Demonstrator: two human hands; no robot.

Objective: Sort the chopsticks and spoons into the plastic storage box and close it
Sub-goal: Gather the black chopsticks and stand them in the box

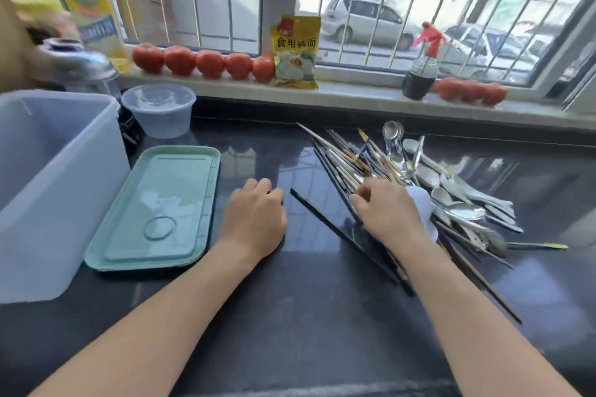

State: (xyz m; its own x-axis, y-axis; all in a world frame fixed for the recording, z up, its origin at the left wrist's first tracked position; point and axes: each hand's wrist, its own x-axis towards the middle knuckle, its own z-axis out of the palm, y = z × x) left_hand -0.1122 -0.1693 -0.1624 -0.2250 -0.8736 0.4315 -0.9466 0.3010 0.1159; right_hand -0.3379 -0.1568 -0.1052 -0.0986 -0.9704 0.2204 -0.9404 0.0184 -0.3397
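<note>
A home kitchen is shown: tomatoes (209,63), a packet of baking soda (296,51) and an oil bottle (93,6) are lined along the windowsill (354,94), and parked cars (367,21) are seen through the barred window.

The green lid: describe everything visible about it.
The green lid is a pale mint rounded rectangle, plastic by its look, with a raised rim, a stepped inner panel and a moulded ring near its near end. It lies flat on the dark glossy counter, off the box, angled slightly. The translucent storage box stands just to its left, looking as if it touches. The left hand rests on the counter to its right, not touching it.
</note>
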